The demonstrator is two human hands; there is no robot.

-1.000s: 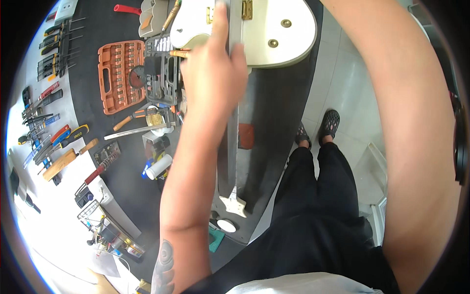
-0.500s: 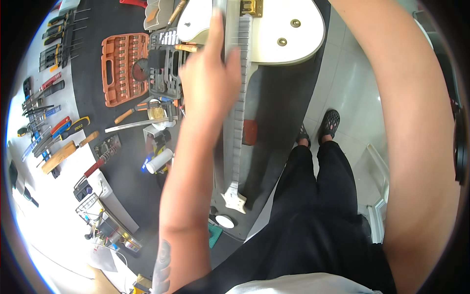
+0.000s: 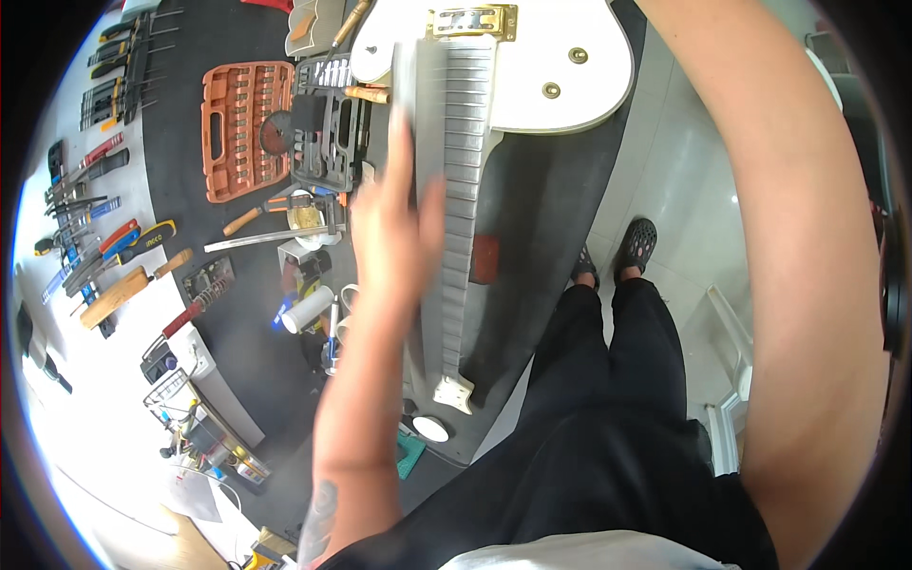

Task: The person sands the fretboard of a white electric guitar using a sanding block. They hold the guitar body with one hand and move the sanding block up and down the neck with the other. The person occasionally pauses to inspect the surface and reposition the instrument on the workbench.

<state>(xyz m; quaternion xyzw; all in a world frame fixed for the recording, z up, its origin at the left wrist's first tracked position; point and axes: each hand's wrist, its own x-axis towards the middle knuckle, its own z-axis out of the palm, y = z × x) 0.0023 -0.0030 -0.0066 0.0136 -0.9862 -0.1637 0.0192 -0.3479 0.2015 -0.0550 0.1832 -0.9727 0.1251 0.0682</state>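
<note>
A white guitar (image 3: 560,66) lies on the dark bench, its gold pickup (image 3: 472,21) at the top, its fretted neck (image 3: 461,152) pointing down to a pale headstock (image 3: 453,394). My left hand (image 3: 397,218), blurred by motion, grips a long grey metal bar (image 3: 421,114) lying lengthwise along the neck's left side, with my index finger stretched along it. My right forearm runs up the right side past the guitar's body and out of the top edge; that hand is out of view.
An orange socket case (image 3: 247,81), a dark tool case (image 3: 328,142), a wooden-handled tool (image 3: 245,220) and a white cylinder (image 3: 307,310) lie left of the neck. Wall-mounted tools (image 3: 133,294) fill the far left. A tiled floor (image 3: 665,171) shows at the right.
My left hand and the bar have shifted down and left, baring more of the gold pickup and fretboard. The guitar's body appears slightly further right in the view.
</note>
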